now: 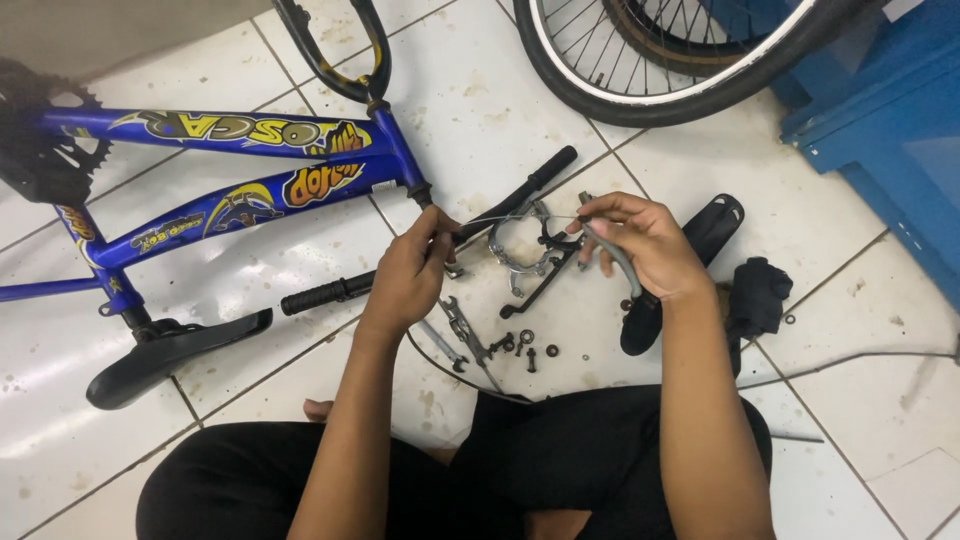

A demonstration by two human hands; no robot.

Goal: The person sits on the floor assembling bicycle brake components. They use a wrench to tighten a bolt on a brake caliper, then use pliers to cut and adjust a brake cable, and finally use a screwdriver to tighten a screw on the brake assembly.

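Note:
My left hand (pixel 410 275) pinches one end of a thin steel brake cable (pixel 505 217) near the black handlebar (pixel 430 250) of a blue bicycle frame (pixel 230 190) lying on the tiled floor. My right hand (pixel 640 240) grips the grey cable housing (pixel 618 258) and holds the cable's other end. Between both hands hangs a silver brake caliper (pixel 520 250).
Wrenches (pixel 462 333) and small nuts and washers (pixel 525 347) lie on the tiles in front of my knees. A black saddle (pixel 165 355) is at the left, a black fender (pixel 700 250) and a dark cloth (pixel 757 295) at the right. A bicycle wheel (pixel 660 60) and a blue box (pixel 890 130) stand behind.

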